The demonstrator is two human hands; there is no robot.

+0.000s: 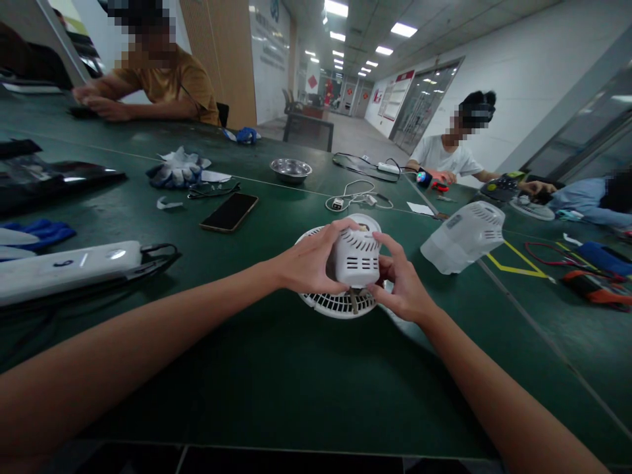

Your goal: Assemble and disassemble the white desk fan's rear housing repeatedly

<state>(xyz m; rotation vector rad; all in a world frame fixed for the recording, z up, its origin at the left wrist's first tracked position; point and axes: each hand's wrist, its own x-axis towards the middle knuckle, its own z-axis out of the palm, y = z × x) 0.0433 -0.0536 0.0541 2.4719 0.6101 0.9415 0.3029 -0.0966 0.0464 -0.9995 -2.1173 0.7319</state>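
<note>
Both my hands grip a white vented motor housing (357, 259) of a small fan, one on either side. My left hand (312, 258) wraps its left side, thumb low and fingers over the top. On the right side, my right hand (401, 282) has its thumb near the lower edge and a finger near the top. Beneath the housing lies the round white fan grille (340, 307), resting on the green table (316, 388). A metal piece shows below the housing, over the grille. The fan's inside is hidden.
To the right lies a translucent white plastic casing (464, 237). A phone (230, 212), steel bowl (291, 170), white cable (360, 195) and gloves (178, 168) lie farther back. At left is a white power strip-like device (74, 271). Other people sit around the table.
</note>
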